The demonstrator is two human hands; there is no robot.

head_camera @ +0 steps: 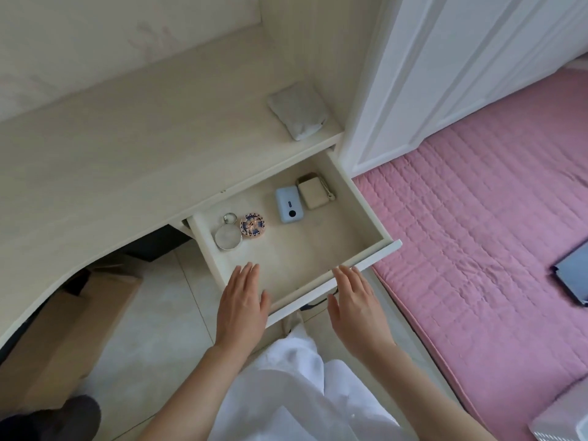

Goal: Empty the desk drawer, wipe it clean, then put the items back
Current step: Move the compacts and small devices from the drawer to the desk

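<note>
The cream desk drawer (366,214) is pulled out. Inside lie a round glass lens on a key ring (227,237), a round floral compact (252,226), a pale blue power bank (289,205) and a beige pouch with a cord (313,192). My left hand (243,300) hovers with straight fingers over the drawer's front left corner. Straight-fingered too, my right hand (356,303) is at the drawer's front panel, holding nothing. A folded grey cloth (297,109) lies on the desk top (133,148) at its right end.
A pink quilted bed (477,233) lies to the right, with a blue tablet-like thing (572,276) on it. A white door (445,74) stands behind the drawer. A cardboard box (79,329) sits under the desk on the tiled floor.
</note>
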